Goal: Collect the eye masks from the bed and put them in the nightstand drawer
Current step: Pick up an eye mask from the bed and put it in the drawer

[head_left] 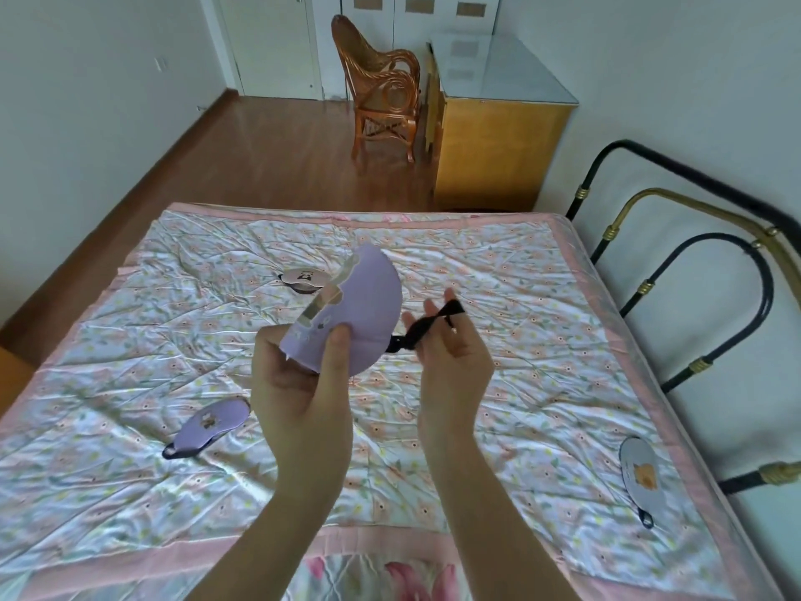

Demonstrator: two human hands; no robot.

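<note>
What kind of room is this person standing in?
Most likely a bedroom in a home. A bed with a floral quilt and a metal headboard fills the view, with a rattan chair and a wooden cabinet beyond it on the wood floor.

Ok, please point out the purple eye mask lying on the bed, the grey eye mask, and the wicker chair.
purple eye mask (211, 422), head view, on its printed middle.
grey eye mask (640, 472), head view, on its front face.
wicker chair (381, 86), head view, on the armrest.

Pink eye mask (303, 277) partly hidden behind held lilac eye mask (368, 314); print too small to read.
</note>
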